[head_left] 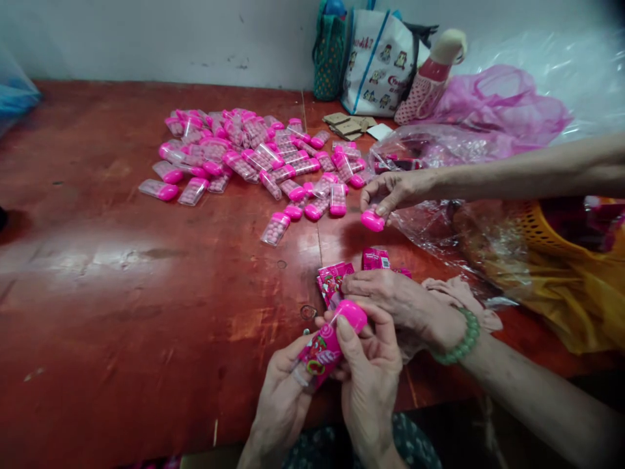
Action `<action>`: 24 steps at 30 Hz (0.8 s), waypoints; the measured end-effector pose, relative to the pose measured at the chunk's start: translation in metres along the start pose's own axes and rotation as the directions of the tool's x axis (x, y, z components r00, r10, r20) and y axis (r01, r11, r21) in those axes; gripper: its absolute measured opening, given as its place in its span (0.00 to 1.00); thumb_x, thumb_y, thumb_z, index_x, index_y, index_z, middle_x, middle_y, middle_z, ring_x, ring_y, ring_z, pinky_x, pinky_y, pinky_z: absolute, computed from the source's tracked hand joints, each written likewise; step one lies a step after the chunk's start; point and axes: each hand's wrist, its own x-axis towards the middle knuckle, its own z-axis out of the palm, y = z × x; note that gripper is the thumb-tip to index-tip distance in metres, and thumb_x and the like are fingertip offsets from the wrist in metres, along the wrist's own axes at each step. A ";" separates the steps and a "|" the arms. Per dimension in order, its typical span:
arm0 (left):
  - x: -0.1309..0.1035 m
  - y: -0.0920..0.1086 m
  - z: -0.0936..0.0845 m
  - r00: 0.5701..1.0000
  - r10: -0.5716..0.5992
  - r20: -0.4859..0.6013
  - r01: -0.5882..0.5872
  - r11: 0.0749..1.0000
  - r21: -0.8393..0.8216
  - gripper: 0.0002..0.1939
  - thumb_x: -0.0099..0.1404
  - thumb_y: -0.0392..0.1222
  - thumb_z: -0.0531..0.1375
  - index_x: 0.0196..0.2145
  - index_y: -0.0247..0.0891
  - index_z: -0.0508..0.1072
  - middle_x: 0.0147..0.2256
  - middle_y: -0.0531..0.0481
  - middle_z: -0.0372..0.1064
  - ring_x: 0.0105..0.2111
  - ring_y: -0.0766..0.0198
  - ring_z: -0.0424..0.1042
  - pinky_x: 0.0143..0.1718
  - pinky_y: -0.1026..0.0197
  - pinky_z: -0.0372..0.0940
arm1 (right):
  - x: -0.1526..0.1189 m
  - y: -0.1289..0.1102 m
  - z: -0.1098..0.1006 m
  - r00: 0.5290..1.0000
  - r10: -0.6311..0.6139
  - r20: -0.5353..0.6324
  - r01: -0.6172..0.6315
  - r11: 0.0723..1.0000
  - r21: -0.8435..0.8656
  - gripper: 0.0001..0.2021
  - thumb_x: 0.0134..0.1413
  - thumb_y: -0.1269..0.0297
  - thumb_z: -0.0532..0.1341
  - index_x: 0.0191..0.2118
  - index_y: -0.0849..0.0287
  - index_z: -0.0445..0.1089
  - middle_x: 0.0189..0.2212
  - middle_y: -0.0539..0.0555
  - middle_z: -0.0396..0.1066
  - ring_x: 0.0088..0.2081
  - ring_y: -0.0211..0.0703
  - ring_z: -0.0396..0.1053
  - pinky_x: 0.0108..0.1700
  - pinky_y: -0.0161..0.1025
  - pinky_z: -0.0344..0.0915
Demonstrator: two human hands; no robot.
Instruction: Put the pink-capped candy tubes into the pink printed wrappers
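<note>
Between my two hands, tilted above the table's front edge, is a candy box (322, 352) with a bright pink cap and a printed pink sleeve around its body. My left hand (283, 384) grips its clear lower end. My right hand (368, 365) is closed around the capped end, thumb pressed on the sleeve near the cap. Just beyond lie printed pink sleeves (336, 277), partly covered by a co-worker's hand (390, 296) with a green bead bracelet. The co-worker's other hand (398, 192) holds a pink-capped box (373, 220).
Many clear candy boxes (244, 153) with pink caps are heaped at the table's back middle. Behind them stand a white printed bag (378, 62), a green pouch (329, 58) and a bottle in a pink net (424, 91). Plastic bags and a yellow basket (547, 228) fill the right.
</note>
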 end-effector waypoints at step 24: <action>0.017 0.008 -0.004 0.999 0.023 0.039 -0.030 0.981 0.191 0.11 0.53 0.34 0.63 0.37 0.40 0.77 0.30 0.51 0.75 0.29 0.69 0.70 0.34 0.68 0.63 | 0.013 0.000 -0.016 0.895 -0.402 0.196 0.442 0.733 -0.517 0.10 0.55 0.64 0.55 0.43 0.52 0.69 0.38 0.56 0.71 0.40 0.52 0.69 0.38 0.46 0.68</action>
